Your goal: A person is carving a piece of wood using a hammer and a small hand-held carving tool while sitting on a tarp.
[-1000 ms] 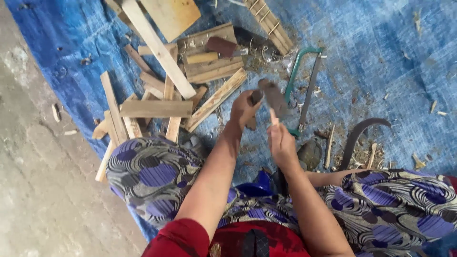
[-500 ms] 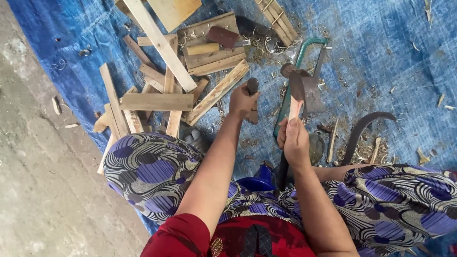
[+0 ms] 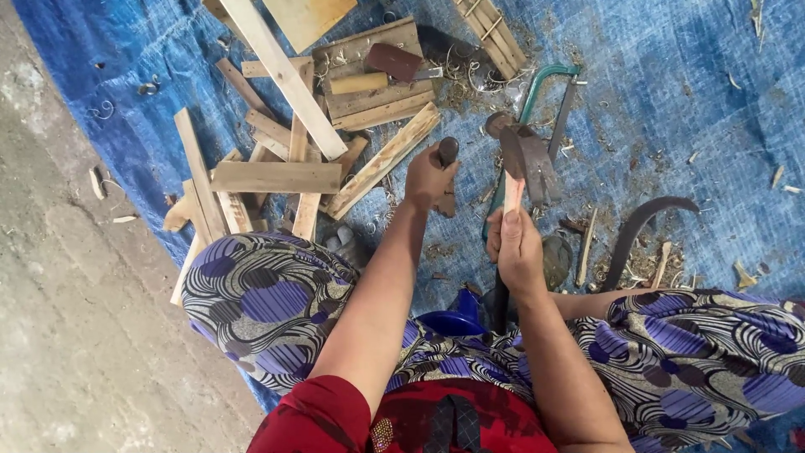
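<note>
- On the left I see a pile of wood offcuts [image 3: 277,176] lying on the blue tarp [image 3: 713,109].
- My left hand [image 3: 429,174] is clenched around a dark handle [image 3: 447,151], held upright just right of the pile.
- My right hand [image 3: 516,243] grips a thin wooden stick [image 3: 512,195] upright, a dark blade [image 3: 527,159] touching its top.
- Behind it lies a green hacksaw [image 3: 549,84].
- Further right, a curved sickle [image 3: 641,226] rests on the tarp.
</note>
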